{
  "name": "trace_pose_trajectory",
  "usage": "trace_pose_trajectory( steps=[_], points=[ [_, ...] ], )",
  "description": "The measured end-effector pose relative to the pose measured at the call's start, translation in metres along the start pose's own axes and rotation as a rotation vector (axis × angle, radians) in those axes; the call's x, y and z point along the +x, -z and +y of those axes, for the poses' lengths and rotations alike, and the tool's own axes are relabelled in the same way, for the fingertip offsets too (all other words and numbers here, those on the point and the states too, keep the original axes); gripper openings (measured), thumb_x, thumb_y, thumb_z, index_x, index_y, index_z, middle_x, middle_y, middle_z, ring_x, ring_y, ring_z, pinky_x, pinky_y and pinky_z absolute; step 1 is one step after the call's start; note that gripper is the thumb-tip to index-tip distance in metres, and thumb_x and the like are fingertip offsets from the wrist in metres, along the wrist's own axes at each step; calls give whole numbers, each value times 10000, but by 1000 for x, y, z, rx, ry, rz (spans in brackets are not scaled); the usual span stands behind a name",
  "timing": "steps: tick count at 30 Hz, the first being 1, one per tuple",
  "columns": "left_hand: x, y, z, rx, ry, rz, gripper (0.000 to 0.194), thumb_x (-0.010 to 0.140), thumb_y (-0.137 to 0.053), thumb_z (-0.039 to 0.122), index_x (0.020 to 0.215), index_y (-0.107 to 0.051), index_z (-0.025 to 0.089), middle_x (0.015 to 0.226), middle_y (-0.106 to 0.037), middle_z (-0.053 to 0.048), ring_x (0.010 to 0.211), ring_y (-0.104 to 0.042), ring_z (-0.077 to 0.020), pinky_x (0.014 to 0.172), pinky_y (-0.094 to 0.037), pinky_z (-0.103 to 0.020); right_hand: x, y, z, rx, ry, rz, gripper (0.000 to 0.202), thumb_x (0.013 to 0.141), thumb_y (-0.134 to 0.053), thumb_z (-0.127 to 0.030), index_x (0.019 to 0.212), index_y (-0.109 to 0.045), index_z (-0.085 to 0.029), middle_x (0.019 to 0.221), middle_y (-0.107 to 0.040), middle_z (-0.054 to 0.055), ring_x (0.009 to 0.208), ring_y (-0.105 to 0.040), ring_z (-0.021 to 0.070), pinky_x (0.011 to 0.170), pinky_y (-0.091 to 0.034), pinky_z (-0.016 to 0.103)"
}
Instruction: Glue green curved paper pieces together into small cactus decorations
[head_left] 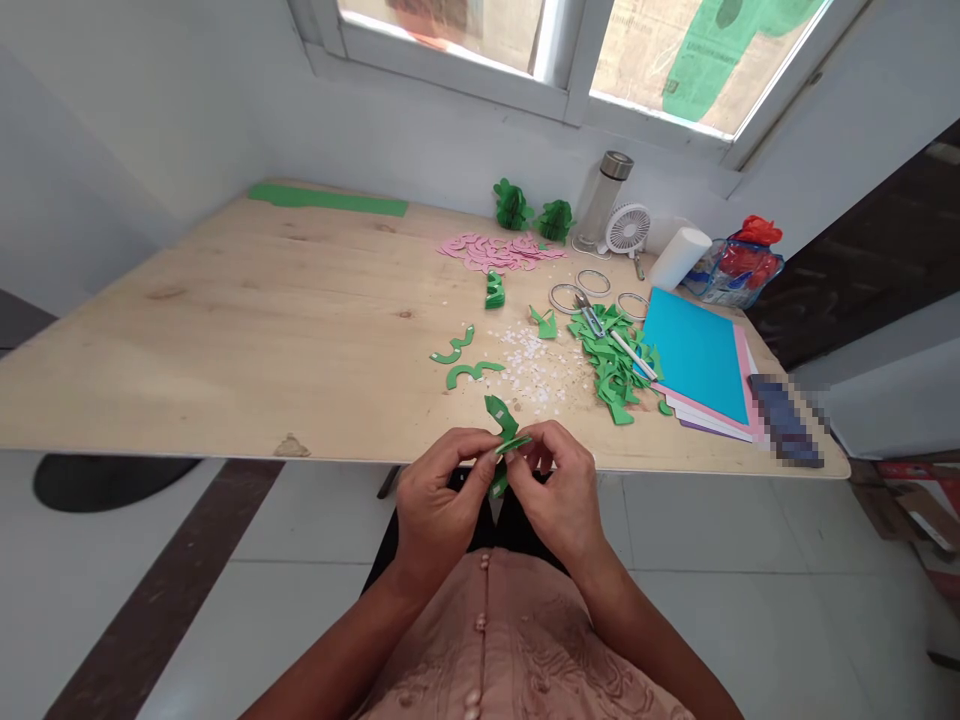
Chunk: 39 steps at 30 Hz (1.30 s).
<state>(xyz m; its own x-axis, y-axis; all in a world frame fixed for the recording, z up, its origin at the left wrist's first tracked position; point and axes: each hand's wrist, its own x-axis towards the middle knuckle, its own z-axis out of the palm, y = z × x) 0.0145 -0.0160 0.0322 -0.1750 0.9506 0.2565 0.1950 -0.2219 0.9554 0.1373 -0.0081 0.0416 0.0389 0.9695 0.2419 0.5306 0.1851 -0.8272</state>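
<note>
Both my left hand [444, 492] and my right hand [561, 488] pinch a folded green paper cutout [502, 420] between thumbs and fingers, just over the table's front edge. A small pale patch shows on its upper part, and part of it hangs below the fingers. Two wavy green paper strips [475, 374] lie just beyond my left hand, the farther one with pale patches. Tiny white paper bits [534, 365] are scattered past my right hand. A small stack of green cutouts [494, 289] sits farther back.
Green scraps [611, 365] lie at right under a cutter [589, 315], near tape rolls [593, 283]. Blue paper [694, 350] and a phone [785, 420] are farther right. Pink cutouts [495, 252], green paper ornaments [512, 206], a bottle [602, 200] and a fan [628, 229] stand along the back.
</note>
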Motion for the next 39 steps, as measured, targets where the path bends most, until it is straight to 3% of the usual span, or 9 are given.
trace_pose_trajectory(
  steps=[9, 16, 19, 24, 30, 39],
  points=[
    [-1, -1, -8, -94, 101, 4, 55, 763, -673, 255, 765, -712, 216, 746, -690, -8, 704, -633, -160, 671, -519, -248, -2, -3, -2, -13, -5, 31, 81, 734, -546, -152, 676, -570, -203, 637, -567, -17, 564, -501, 124, 545, -399, 250],
    [2, -3, -8, -199, 243, 47, 119, 723, -709, 293, 771, -695, 186, 767, -705, -24, 713, -654, -178, 670, -547, -269, -4, -3, 3, 60, -11, 33, 106, 767, -531, -145, 771, -622, -200, 721, -628, 14, 622, -567, 142, 584, -458, 257],
    [3, -3, -8, -230, 265, 71, 143, 709, -718, 305, 777, -689, 182, 781, -710, -27, 728, -664, -188, 683, -556, -285, -6, -3, 3, 62, 56, 77, 98, 794, -532, -150, 812, -612, -206, 751, -629, 18, 641, -575, 145, 605, -471, 265],
    [4, -3, -7, -157, 190, 67, 99, 730, -702, 284, 764, -694, 192, 766, -705, -12, 701, -653, -167, 664, -538, -259, -9, -3, 0, -18, 162, 91, 88, 838, -539, -177, 774, -584, -217, 742, -604, 27, 690, -582, 170, 648, -460, 301],
    [2, -1, -6, -75, 95, 54, 66, 770, -668, 263, 781, -700, 207, 761, -687, -7, 710, -640, -160, 661, -526, -246, -6, -4, 1, -38, 151, 92, 71, 841, -567, -217, 773, -585, -216, 778, -612, 40, 777, -576, 198, 682, -442, 322],
    [0, 0, -11, -38, 34, 28, 63, 784, -658, 253, 803, -703, 213, 779, -688, -4, 736, -638, -156, 660, -506, -240, -4, -6, -2, -9, 111, 111, 106, 804, -546, -133, 747, -571, -220, 822, -596, 43, 843, -549, 205, 752, -431, 341]
  ],
)
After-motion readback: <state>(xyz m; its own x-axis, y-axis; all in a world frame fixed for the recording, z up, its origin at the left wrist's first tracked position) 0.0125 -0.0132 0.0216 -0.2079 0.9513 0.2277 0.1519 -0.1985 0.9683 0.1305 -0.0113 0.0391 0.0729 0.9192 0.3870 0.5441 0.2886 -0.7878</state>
